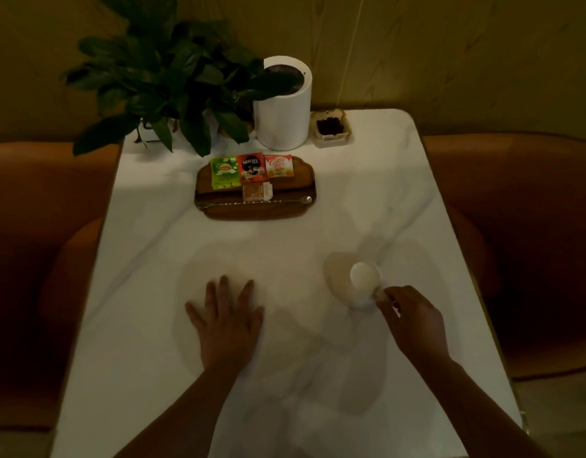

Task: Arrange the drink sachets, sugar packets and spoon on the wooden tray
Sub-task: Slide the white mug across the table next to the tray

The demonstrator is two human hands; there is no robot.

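- Tabletop [146,292], white marble-look: lying broad and bare between the hands and the tray, giving open room for carrying anything forward; its right edge is running close beside the right wrist.
- Potted plant [166,81] and white cylinder bin [283,117]: standing at the far edge, just behind the tray, limiting any reach beyond it.
- Wooden tray [225,213]: sitting far-centre, already holding everything the task names, so arranging is looking near complete.
- Left hand [227,322]: resting flat, fingers spread, holding nothing.
- Right hand [414,320]: its grip is pinching the handle of a white cup [364,280] at near right; lifting it level would be avoiding a tip.
- Lipton sachet [224,171], Nescafe sachet [251,167], Coffee-mate sachet [279,166]: lining the tray's far side, edges touching.
- Sugar packets [257,192]: lying just in front of the sachets.
- Spoon [278,201]: lying lengthwise along the tray, bowl to the right.
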